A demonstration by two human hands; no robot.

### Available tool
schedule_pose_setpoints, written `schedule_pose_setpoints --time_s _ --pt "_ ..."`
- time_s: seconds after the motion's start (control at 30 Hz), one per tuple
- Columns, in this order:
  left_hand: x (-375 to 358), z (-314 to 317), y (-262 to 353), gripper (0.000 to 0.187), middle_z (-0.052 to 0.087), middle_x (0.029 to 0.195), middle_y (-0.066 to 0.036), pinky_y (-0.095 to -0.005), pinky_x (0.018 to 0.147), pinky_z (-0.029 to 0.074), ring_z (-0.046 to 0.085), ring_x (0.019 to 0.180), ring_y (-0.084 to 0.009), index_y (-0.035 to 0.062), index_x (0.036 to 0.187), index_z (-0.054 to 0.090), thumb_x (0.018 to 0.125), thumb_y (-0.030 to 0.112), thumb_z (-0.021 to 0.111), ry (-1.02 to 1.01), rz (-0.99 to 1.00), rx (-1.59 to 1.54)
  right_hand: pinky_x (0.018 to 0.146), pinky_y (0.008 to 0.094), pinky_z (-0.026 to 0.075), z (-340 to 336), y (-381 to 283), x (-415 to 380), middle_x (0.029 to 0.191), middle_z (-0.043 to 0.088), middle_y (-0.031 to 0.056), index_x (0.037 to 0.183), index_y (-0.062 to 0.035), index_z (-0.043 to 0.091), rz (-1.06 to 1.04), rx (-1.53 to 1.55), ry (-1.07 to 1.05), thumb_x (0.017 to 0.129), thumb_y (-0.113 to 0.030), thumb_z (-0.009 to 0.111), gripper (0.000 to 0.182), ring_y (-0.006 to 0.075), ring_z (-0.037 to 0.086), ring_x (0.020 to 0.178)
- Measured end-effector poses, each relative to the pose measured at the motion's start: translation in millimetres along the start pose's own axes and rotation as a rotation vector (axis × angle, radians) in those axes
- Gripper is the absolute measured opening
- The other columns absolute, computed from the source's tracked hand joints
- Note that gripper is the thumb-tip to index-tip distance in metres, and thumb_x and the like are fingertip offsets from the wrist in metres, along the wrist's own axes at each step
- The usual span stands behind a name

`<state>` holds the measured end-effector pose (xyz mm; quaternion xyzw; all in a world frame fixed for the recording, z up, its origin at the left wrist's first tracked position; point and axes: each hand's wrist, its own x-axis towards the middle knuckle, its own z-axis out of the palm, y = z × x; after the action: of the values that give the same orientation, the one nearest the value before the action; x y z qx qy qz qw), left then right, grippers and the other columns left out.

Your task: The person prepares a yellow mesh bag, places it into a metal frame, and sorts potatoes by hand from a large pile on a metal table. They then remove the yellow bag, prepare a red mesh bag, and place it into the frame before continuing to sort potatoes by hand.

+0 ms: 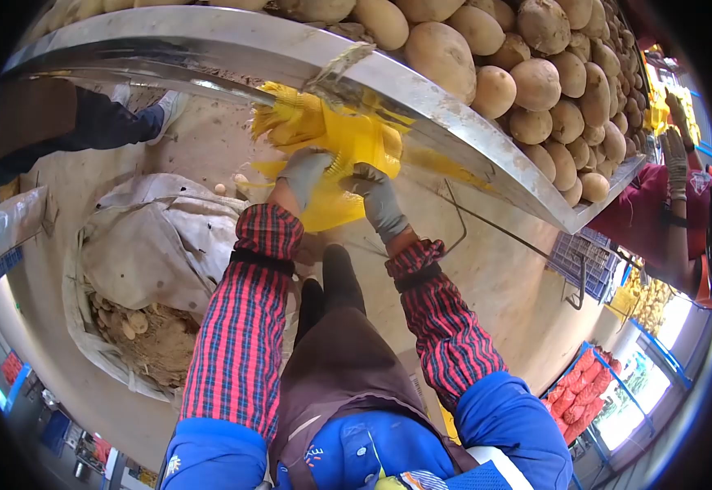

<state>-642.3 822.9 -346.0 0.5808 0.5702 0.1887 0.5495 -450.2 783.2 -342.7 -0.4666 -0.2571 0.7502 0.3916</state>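
Yellow mesh bags [348, 147] hang at the metal table's near edge, some potatoes showing through the mesh at their right side. My left hand [305, 173], in a grey glove, has its fingers closed on the yellow mesh. My right hand [376, 196], also gloved in grey, is at the mesh's right side with its fingers curled together; what they pinch is too small to make out. A frayed cord [338, 69] is tied round the metal rim [233, 26] just above the bags.
Potatoes [535, 84] are heaped on the metal table. At left lies a large whitish sack [147, 245] with soil and potatoes. Another person's legs [111, 118] stand at upper left; a co-worker's gloved hand [676, 167] is at right. A blue crate [582, 263] sits below the table.
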Motion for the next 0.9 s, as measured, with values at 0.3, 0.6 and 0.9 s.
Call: schedule_pose_setpoints --time_s 0.3,0.6,0.9 --pt "7.5 2.8 21.4 0.018 0.069 0.104 -0.003 -0.0277 0.084 0.05 0.064 0.094 -0.0128 0.0056 0.109 0.069 0.094 0.015 0.064 0.023 -0.269 -0.807 0.078 0.0284 0.052 -4.2 -11.5 23.9 0.094 0.068 0.0036 0.11 -0.0015 0.066 -0.084 -0.117 0.069 0.102 -0.013 0.061 0.015 0.0121 0.063 0.083" --pt "41.2 -22.7 -6.3 0.037 0.059 0.139 -0.011 -0.0382 0.111 0.045 0.056 0.129 -0.0264 0.0045 0.14 0.053 0.105 0.017 0.05 0.141 0.158 -0.168 0.086 0.0323 0.051 1.8 -101.1 -118.9 0.109 0.067 0.0094 0.121 0.0037 0.061 -0.648 -0.763 0.695 0.101 -0.008 0.061 0.024 0.0188 0.062 0.099" --pt "96.5 -20.1 -21.8 0.044 0.057 0.143 -0.012 -0.04 0.115 0.039 0.048 0.137 -0.0256 0.0073 0.145 0.052 0.106 0.027 0.048 0.371 0.144 -0.725 0.08 0.0433 0.054 -132.0 15.0 -312.2 0.099 0.071 0.0206 0.099 -0.0001 0.073 0.376 -1.17 0.394 0.087 -0.019 0.07 0.022 0.0364 0.069 0.091"
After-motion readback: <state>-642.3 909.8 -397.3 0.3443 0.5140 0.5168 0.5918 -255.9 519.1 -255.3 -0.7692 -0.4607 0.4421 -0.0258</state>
